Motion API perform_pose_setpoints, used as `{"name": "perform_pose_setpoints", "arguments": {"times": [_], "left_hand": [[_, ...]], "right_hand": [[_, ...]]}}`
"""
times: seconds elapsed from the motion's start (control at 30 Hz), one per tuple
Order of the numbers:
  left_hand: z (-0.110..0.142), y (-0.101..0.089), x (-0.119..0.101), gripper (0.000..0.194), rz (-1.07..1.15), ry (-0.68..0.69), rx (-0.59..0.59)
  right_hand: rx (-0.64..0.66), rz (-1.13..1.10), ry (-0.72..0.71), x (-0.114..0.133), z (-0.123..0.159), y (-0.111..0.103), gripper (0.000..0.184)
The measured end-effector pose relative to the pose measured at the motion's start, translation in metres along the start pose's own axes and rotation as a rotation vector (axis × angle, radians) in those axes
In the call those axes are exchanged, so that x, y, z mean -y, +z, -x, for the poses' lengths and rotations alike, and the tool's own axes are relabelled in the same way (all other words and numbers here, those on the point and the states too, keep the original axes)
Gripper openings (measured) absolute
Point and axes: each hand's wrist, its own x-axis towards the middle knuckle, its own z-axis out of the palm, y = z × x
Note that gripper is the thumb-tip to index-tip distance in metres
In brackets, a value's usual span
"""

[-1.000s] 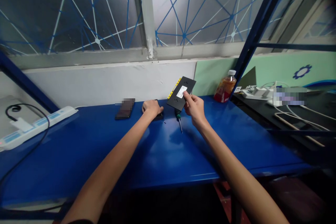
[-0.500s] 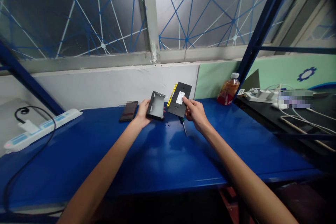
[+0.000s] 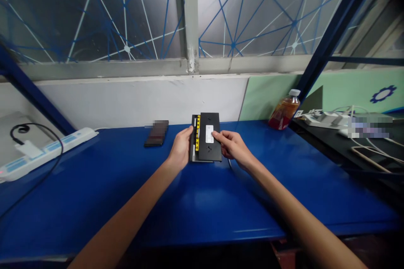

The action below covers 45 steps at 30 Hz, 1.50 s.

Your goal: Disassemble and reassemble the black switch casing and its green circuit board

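Note:
A black box-shaped device [image 3: 208, 143] with a white label and a yellow strip down its left side sits inside a dark cover part [image 3: 191, 151], held just above the blue table [image 3: 195, 201]. My left hand [image 3: 180, 151] grips the cover's left edge. My right hand [image 3: 232, 148] pinches the device's right side, thumb on the label. The screwdriver seen earlier is hidden behind my right hand.
A dark phone [image 3: 156, 133] lies on the table left of my hands. A white power strip [image 3: 47, 151] with a black cable sits at far left. An orange-liquid bottle [image 3: 284, 110] stands at the back right, beside a black bench with cables [image 3: 353, 134].
My left hand picked up the dark cover from the table and brought it to the device. Both hands now hold the two parts together, lower and flatter than before.

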Motion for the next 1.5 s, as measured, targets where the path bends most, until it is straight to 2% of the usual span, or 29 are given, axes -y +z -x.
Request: {"name": "perform_pose_setpoints", "arguments": {"times": [0.4,0.67,0.73,0.87,1.0,1.1,1.3,1.5], "left_hand": [[0.001,-0.001,0.001,0.024,-0.048,0.085,-0.037],[-0.001,-0.011,-0.018,0.026,-0.37,0.062,-0.06],[-0.001,-0.013,-0.024,0.032,-0.416,0.069,-0.05],[-0.001,-0.015,-0.029,0.056,-0.46,0.141,-0.054],[-0.004,-0.021,-0.025,0.061,-0.575,0.295,-0.028],[-0.004,-0.024,-0.026,0.064,-0.684,0.355,0.029],[0.005,-0.022,-0.042,0.077,-0.704,0.339,0.237],[0.007,-0.025,-0.048,0.082,-0.73,0.279,0.253]], "right_hand": [[0.018,0.047,-0.018,-0.007,-0.002,0.002,0.045],[0.033,0.073,-0.024,-0.011,-0.005,-0.001,0.045],[0.039,0.09,-0.036,-0.011,-0.004,-0.001,0.045],[0.043,0.128,-0.053,-0.011,-0.003,0.0,0.045],[0.046,0.137,-0.074,-0.012,-0.004,0.0,0.045],[0.043,0.102,-0.053,-0.01,-0.004,0.0,0.045],[0.041,0.018,-0.002,-0.005,-0.002,0.001,0.043],[0.031,0.018,0.0,-0.004,-0.002,0.002,0.044]]}}
